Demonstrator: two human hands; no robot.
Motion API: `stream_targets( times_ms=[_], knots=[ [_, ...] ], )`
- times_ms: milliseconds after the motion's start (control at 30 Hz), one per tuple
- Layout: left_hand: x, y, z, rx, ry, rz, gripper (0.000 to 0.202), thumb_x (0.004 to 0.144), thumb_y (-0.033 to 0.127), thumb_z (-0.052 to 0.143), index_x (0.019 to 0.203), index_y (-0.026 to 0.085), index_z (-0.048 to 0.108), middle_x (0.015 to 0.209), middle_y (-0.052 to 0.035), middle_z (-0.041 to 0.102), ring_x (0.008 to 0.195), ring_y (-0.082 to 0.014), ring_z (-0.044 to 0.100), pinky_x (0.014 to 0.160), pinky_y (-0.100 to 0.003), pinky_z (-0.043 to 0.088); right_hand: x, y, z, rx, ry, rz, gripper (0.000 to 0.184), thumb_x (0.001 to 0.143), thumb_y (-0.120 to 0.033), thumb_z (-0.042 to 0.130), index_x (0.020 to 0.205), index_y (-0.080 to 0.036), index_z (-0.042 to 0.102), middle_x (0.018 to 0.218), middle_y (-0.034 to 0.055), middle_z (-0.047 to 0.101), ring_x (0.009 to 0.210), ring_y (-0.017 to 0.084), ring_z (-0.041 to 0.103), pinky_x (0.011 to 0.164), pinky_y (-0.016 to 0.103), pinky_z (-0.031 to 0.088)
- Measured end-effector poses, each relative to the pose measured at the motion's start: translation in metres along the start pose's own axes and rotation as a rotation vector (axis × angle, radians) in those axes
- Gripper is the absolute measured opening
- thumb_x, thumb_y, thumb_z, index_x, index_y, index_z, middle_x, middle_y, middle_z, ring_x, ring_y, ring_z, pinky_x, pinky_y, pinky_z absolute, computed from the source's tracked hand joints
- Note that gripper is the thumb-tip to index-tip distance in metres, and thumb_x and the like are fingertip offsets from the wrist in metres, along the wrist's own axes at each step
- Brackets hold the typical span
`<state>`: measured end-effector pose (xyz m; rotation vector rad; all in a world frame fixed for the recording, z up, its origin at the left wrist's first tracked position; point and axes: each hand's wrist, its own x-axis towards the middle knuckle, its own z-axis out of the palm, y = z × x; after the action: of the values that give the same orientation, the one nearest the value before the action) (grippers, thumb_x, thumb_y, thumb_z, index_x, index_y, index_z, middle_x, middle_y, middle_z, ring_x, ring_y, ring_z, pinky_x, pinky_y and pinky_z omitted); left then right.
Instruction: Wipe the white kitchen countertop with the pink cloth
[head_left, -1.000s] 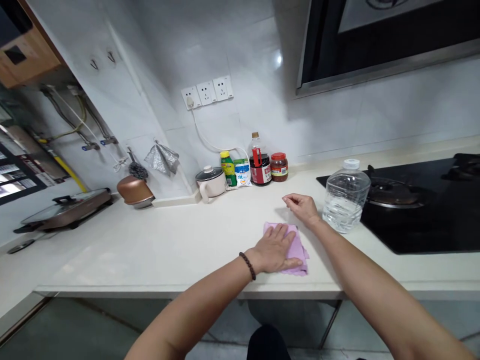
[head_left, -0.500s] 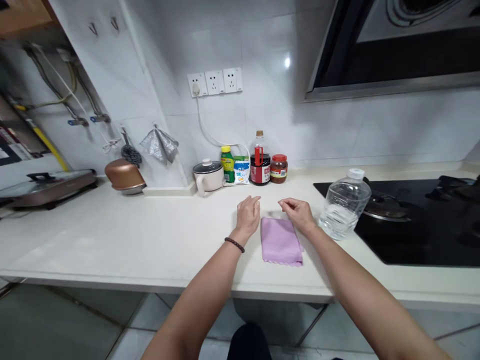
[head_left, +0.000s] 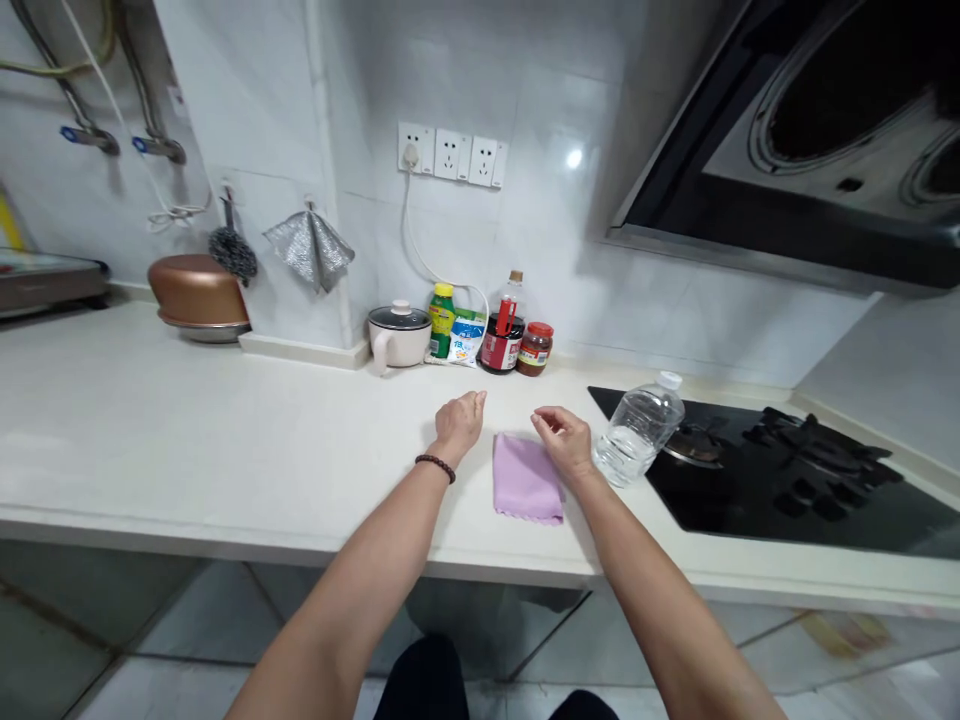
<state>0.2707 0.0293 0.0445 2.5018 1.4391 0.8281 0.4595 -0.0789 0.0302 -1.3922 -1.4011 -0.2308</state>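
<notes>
While both hands are empty above the worktop [head_left: 150,420], the left hand [head_left: 459,425], fingers loosely together, sits just beside a folded lilac cloth [head_left: 525,480] near the front edge. The right hand [head_left: 562,442], half curled, is at the cloth's far right corner; contact unclear. A plastic water bottle [head_left: 637,435] stands just right, at the black gas hob [head_left: 787,480].

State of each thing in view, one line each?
left hand: open, empty
right hand: fingers loosely curled, empty
lilac cloth: folded, lying flat on counter
water bottle: upright, capped, partly full
gas hob: no flame visible
small pot: lid on
sauce jar: lid on
wall sockets: leftmost plugged, other two unused
</notes>
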Motion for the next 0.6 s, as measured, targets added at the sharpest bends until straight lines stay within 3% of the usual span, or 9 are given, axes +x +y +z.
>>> stream_targets(
  times_ms=[100,167,233,300,400,467,600],
  knots=[
    [-0.001,-0.002,-0.001,-0.060,0.031,-0.026,0.046,0.107,0.040,0.020,0.111,0.021,0.062,0.096,-0.0087,0.074,0.090,-0.0230,0.069,0.074,-0.031,0.043,-0.010,-0.009,-0.035,-0.078,0.307,-0.095,0.029,0.082,-0.046,0.069,0.094,-0.019,0.066,0.093,0.0066,0.068,0.084,0.021,0.065,0.078,0.035,0.054],
    [-0.002,0.000,-0.001,-0.128,0.067,-0.012,0.037,0.107,0.036,0.025,0.122,0.021,0.056,0.098,-0.0078,0.073,0.093,-0.0223,0.069,0.077,-0.031,0.044,-0.021,-0.002,-0.068,-0.174,0.552,-0.073,0.047,0.077,-0.049,0.075,0.109,-0.018,0.061,0.109,0.0097,0.064,0.102,0.026,0.063,0.090,0.043,0.052],
    [-0.003,0.003,-0.001,-0.183,0.111,0.020,0.035,0.104,0.036,0.036,0.131,0.019,0.050,0.103,-0.0087,0.073,0.102,-0.0229,0.067,0.084,-0.032,0.044,-0.032,0.015,-0.101,-0.256,0.680,0.051,0.072,0.073,-0.054,0.077,0.130,-0.017,0.051,0.126,0.0142,0.057,0.115,0.030,0.058,0.096,0.047,0.050],
    [-0.002,0.007,-0.002,-0.208,0.144,0.041,0.041,0.101,0.039,0.045,0.137,0.018,0.046,0.110,-0.0106,0.072,0.110,-0.0242,0.064,0.092,-0.033,0.043,-0.040,0.037,-0.127,-0.301,0.626,0.267,0.095,0.066,-0.059,0.079,0.142,-0.016,0.043,0.137,0.0182,0.052,0.116,0.032,0.059,0.094,0.047,0.052],
    [-0.002,0.010,-0.003,-0.231,0.132,0.033,0.041,0.101,0.041,0.045,0.135,0.019,0.049,0.112,-0.0105,0.072,0.110,-0.0244,0.064,0.091,-0.033,0.044,-0.039,0.065,-0.141,-0.241,0.356,0.538,0.098,0.061,-0.065,0.078,0.140,-0.014,0.049,0.127,0.0179,0.062,0.103,0.032,0.065,0.084,0.043,0.056],
    [-0.001,0.009,-0.003,-0.233,0.085,0.008,0.037,0.102,0.043,0.042,0.127,0.022,0.058,0.108,-0.0093,0.073,0.104,-0.0243,0.067,0.085,-0.033,0.047,-0.030,0.076,-0.132,-0.202,0.244,0.607,0.097,0.060,-0.066,0.077,0.137,-0.013,0.052,0.122,0.0170,0.066,0.095,0.030,0.067,0.074,0.039,0.059],
    [0.000,0.004,-0.004,-0.184,0.009,-0.023,0.045,0.104,0.046,0.031,0.105,0.023,0.070,0.101,-0.0105,0.075,0.098,-0.0249,0.070,0.082,-0.034,0.049,0.002,0.080,-0.090,-0.183,0.200,0.629,0.106,0.056,-0.067,0.079,0.143,-0.013,0.048,0.128,0.0190,0.062,0.089,0.028,0.069,0.061,0.035,0.059]
  ],
)
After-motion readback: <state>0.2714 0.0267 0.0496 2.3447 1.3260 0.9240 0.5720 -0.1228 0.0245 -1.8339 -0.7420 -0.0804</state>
